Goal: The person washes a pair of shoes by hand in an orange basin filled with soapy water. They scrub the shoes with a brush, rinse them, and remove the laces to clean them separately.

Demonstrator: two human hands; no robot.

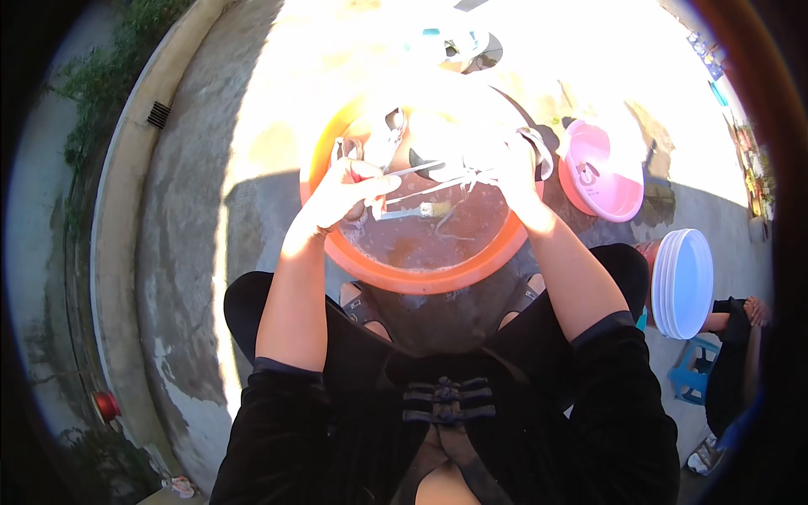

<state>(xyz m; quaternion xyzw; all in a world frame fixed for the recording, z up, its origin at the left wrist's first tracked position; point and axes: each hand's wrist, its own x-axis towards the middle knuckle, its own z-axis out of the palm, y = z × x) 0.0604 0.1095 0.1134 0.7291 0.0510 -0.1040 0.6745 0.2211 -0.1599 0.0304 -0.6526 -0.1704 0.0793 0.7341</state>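
Note:
My left hand (360, 189) pinches pale shoelaces (416, 169) stretched taut above an orange plastic basin (429, 281) of cloudy, sudsy water. The laces run right to a bunched part beside my right hand (514, 170), which grips a pale shoe (541, 151); strong glare hides much of this shoe and my fingers. Just below the laces is a brush (432, 209) with a pale handle, its end close to my left fingertips; whether they touch it I cannot tell. Another light shoe (394, 123) rests in the far left part of the basin.
A pink basin (622, 183) stands right of the orange one. Nearer are stacked white buckets (678, 284) and a blue plastic stool (691, 372). A person's hands (754, 310) show at the right edge. A low concrete kerb (120, 208) runs along the left.

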